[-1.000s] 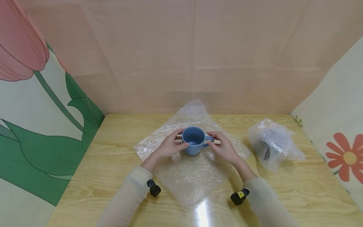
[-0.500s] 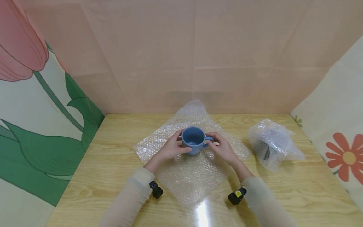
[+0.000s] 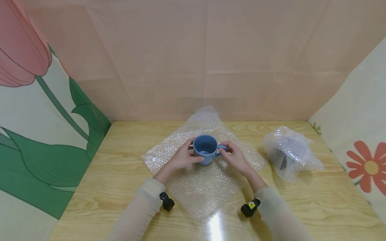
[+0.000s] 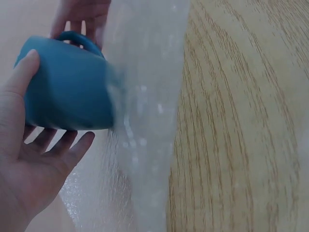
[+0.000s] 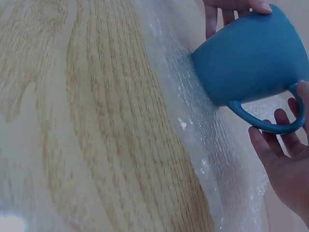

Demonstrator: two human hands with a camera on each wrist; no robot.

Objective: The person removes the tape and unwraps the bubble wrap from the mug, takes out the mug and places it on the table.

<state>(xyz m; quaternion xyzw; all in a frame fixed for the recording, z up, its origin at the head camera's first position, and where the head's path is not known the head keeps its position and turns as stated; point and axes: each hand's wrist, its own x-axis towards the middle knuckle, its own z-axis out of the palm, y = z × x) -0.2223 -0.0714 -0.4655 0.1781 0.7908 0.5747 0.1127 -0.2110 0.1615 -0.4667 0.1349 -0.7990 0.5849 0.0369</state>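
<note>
A blue mug [image 3: 205, 160] stands upright over the middle of a bubble wrap sheet [image 3: 205, 194], its open top facing up and its handle pointing right. My left hand [image 3: 182, 158] holds the mug's body from the left, thumb on the near side and fingers round the far side. At the handle [image 5: 270, 126], my right hand [image 3: 237, 158] pinches with thumb and fingertips. The left wrist view shows the left fingers spread beneath the mug's side. Whether the mug's base touches the wrap is hard to tell.
On the right of the wooden table [image 3: 117, 187] lies a bundle [image 3: 291, 150] in clear bubble wrap with something dark inside. A pinkish cloth [image 3: 169, 60] hangs behind the table, with flower-printed sheets on both sides. Black wrist cameras sit on both sleeves.
My left thumb has come further across the mug's near side. The right hand has shifted slightly left, closer on the handle. Mug and bubble wrap have stayed almost in place.
</note>
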